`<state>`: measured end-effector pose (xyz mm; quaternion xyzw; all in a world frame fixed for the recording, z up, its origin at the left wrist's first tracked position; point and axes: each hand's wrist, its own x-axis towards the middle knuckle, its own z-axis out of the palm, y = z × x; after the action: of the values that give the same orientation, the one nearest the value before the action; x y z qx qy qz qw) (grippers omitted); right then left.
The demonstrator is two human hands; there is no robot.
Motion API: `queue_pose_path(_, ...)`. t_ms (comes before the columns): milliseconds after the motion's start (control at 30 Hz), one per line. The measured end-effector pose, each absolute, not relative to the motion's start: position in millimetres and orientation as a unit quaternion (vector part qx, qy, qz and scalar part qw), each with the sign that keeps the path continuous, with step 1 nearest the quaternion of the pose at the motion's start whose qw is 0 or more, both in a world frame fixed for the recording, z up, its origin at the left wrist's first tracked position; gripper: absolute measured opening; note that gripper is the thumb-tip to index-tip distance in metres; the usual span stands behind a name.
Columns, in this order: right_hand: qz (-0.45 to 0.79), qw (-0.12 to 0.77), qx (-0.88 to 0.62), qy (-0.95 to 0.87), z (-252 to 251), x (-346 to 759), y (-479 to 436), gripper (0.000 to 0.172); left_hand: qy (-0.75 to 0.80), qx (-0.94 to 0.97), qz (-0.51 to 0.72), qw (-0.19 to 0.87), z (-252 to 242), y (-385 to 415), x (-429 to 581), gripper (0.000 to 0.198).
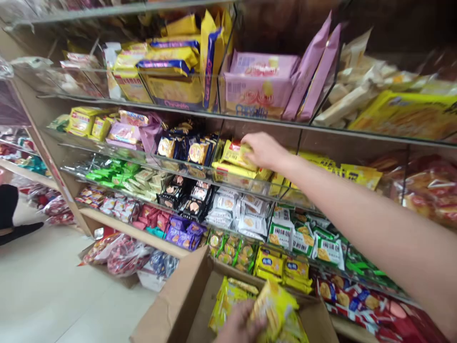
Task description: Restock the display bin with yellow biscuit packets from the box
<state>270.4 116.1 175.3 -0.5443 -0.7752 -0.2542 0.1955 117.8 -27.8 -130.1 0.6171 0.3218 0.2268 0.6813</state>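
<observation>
My right hand reaches into a shelf bin, its fingers curled down against a yellow-and-red snack packet on top of other yellow packets. Low in the view, my left hand, blurred, grips a yellow snack packet with a clear window over pale biscuit-like pieces. It is above an open cardboard box that has more yellow packets inside. The right fingertips are partly hidden behind the hand and the packet.
Glass-fronted shelves hold rows of packaged snacks, among them pink packs, silver packets and green-and-white packets. Clear dividers and glass lips edge the bins. Bagged goods sit on the floor; a person's foot shows at left.
</observation>
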Motion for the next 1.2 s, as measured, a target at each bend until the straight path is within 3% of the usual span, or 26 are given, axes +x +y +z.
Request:
queue_pose_path(67, -0.269, 0.277, -0.508, -0.770, 160, 272, 78, 0.021, 0.290, 0.535, 0.280, 0.742, -118, -26, 120, 0.036)
queue_pose_path(133, -0.210, 0.352, -0.509, -0.757, 129, 275, 30, 0.019, 0.247, 0.421, 0.342, 0.803, -102, -23, 121, 0.028)
queue_pose_path(200, -0.100, 0.392, -0.556, -0.726, 84, 278, -15, 0.020, 0.221, 0.356, 0.368, 0.830, -84, -21, 121, 0.023)
queue_pose_path(300, 0.130, 0.443, -0.629, -0.626, 15, 283, -59, 0.044, 0.177, 0.378, 0.361, 0.834, -63, -21, 126, 0.023)
queue_pose_path(367, 0.289, 0.488, -0.604, -0.560, -15, 288, -72, 0.041, 0.166, 0.433, 0.348, 0.815, -57, -24, 133, 0.022)
queue_pose_path(433, 0.352, 0.540, -0.573, -0.506, -25, 295, -78, 0.031, 0.193, 0.468, 0.343, 0.791, -56, -27, 143, 0.023)
queue_pose_path(567, 0.327, 0.653, -0.561, -0.389, -19, 307, -87, 0.030, 0.217, 0.450, 0.339, 0.797, -57, -32, 161, 0.042)
queue_pose_path(833, 0.336, 0.737, -0.490, -0.323, -13, 336, -98, 0.036, 0.242, 0.541, 0.372, 0.714, -12, -10, 180, 0.027)
queue_pose_path(1067, 0.399, 0.685, -0.490, -0.362, -5, 345, -102, 0.032, 0.198, 0.566, 0.398, 0.694, 5, 4, 188, 0.025)
queue_pose_path(1200, 0.375, 0.650, -0.525, -0.402, -12, 347, -104, 0.047, 0.227, 0.630, 0.420, 0.612, 3, 11, 189, 0.027)
